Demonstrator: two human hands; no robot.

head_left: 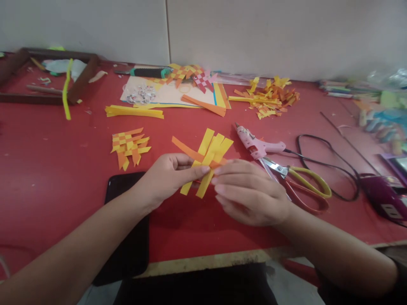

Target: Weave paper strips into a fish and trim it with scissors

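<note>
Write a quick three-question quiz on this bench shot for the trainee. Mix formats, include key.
1. Multiple choice: what are the left hand and right hand working on?
a) a pen
b) yellow and orange paper strips
c) a phone

2. True or false: the pink glue gun lies on the red table.

3. Fill in: one handle of the scissors is yellow, the other is ____.

Key: 1 b; 2 true; 3 red.

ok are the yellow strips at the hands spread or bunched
Spread: the yellow strips fan out at their far ends, and the red table shows between some.
</note>
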